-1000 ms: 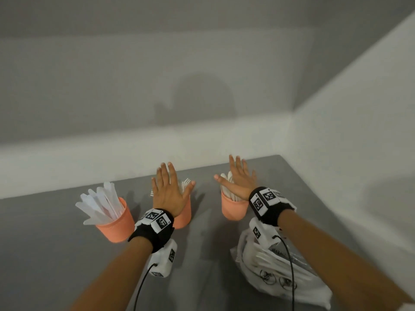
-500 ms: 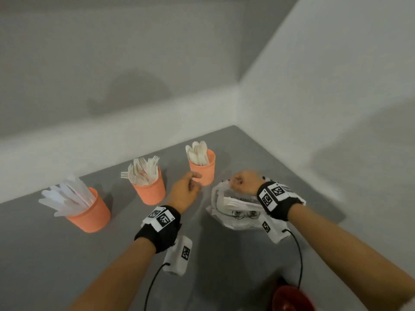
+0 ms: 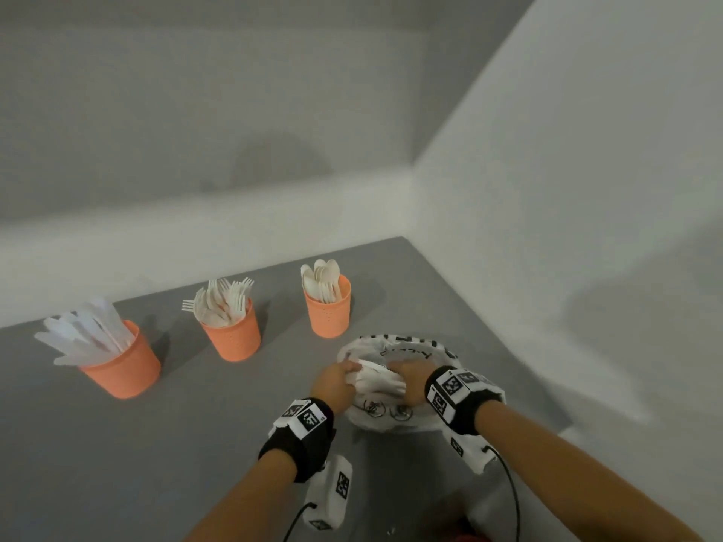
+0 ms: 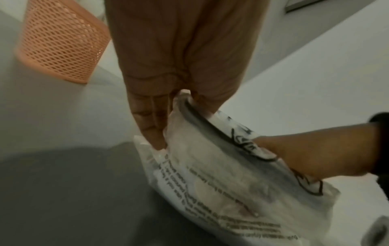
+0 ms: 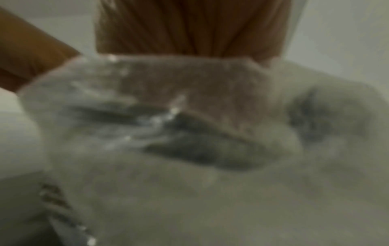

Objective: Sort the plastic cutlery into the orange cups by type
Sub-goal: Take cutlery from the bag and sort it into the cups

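Note:
Three orange cups stand in a row on the grey table: the left cup point(image 3: 124, 365) holds white knives, the middle cup point(image 3: 234, 333) forks, the right cup point(image 3: 328, 311) spoons. In front of the spoon cup lies a printed white plastic bag point(image 3: 395, 414) with more cutlery inside. My left hand point(image 3: 337, 382) pinches the bag's left rim point(image 4: 189, 106) between fingers and thumb. My right hand point(image 3: 410, 379) grips the bag's right side; its fingers are hidden behind the plastic, and the right wrist view is a blur of bag point(image 5: 189, 133).
The table point(image 3: 117, 463) sits in a corner, with white walls close behind and to the right. A red object point(image 3: 467, 535) peeks in at the bottom edge. An orange mesh cup point(image 4: 61, 41) is near my left hand.
Both hands left the cups, where they were spread flat a second ago, and came down onto the bag. The left hand moved right and took hold of the bag's rim.

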`<move>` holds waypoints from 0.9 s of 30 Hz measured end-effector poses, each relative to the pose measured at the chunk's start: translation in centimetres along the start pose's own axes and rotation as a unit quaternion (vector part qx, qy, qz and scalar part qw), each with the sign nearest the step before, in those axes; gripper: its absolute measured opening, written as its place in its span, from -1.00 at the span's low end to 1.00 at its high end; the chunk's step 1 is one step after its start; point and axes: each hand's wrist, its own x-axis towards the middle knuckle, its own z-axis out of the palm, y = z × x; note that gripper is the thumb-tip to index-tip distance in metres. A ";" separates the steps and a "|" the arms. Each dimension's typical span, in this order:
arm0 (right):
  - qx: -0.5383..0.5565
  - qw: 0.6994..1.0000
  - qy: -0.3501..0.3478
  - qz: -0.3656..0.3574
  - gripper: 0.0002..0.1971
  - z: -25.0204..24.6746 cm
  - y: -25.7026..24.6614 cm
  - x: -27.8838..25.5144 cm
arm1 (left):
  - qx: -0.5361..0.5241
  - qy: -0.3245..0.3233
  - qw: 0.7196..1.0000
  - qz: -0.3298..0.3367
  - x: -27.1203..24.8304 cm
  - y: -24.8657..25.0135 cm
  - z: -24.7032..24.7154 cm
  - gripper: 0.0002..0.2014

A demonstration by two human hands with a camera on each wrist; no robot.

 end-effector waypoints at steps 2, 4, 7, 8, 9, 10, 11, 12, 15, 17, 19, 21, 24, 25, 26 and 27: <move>0.028 0.999 0.001 -0.024 -0.38 -0.1 0.2 0.4 | 0.004 0.017 1.000 0.007 -0.5 0.0 0.2 -0.51; 0.056 0.998 -0.018 -0.030 -0.34 -0.3 0.3 0.8 | 0.007 0.028 1.000 0.012 -0.9 -0.1 0.1 -0.49; 0.064 0.996 -0.048 -0.026 -0.37 -0.1 0.2 1.7 | -0.003 0.045 0.999 0.023 -1.4 0.0 0.1 -0.47; 0.069 0.996 -0.047 -0.030 -0.40 0.3 0.2 2.1 | 0.001 0.049 0.998 0.026 -1.4 0.1 0.1 -0.46; 0.078 0.995 -0.046 -0.031 -0.41 0.7 0.3 2.4 | 0.004 0.053 0.998 0.028 -1.5 0.1 0.1 -0.46; 0.101 0.993 -0.046 -0.037 -0.38 0.8 0.3 2.4 | 0.002 0.058 0.998 0.030 -1.5 0.2 0.1 -0.45; 0.130 0.989 -0.049 -0.046 -0.34 1.0 0.3 2.5 | -0.004 0.065 0.997 0.029 -1.5 0.3 0.0 -0.45; 0.155 0.985 -0.053 -0.054 -0.31 1.2 0.4 2.7 | -0.011 0.071 0.997 0.028 -1.6 0.3 -0.1 -0.46; 0.221 0.973 -0.047 -0.051 -0.36 1.1 0.8 3.0 | -0.011 0.088 0.996 0.021 -1.6 0.5 -0.8 -0.47; 0.242 0.968 -0.033 -0.050 -0.30 1.0 0.9 3.0 | 0.002 0.094 0.995 0.013 -1.5 0.7 -1.3 -0.48; 0.240 0.970 -0.022 -0.036 -0.23 1.0 1.1 3.0 | 0.015 0.098 0.995 0.005 -1.4 0.9 -1.5 -0.50; 0.242 0.969 -0.022 -0.039 -0.24 1.1 1.3 2.7 | 0.025 0.105 0.994 -0.001 -1.3 1.2 -1.6 -0.54; 0.247 0.967 -0.021 -0.050 -0.35 1.0 1.4 2.4 | 0.038 0.112 0.993 -0.015 -1.3 1.6 -1.6 -0.58; 0.253 0.966 -0.023 -0.046 -0.39 0.9 1.4 2.3 | 0.040 0.115 0.992 -0.020 -1.3 1.6 -1.6 -0.59; 0.258 0.965 -0.025 -0.042 -0.44 0.8 1.3 2.3 | 0.044 0.116 0.992 -0.026 -1.3 1.6 -1.6 -0.59; 0.260 0.965 -0.028 -0.036 -0.48 0.8 1.3 2.3 | 0.047 0.117 0.992 -0.031 -1.3 1.6 -1.6 -0.59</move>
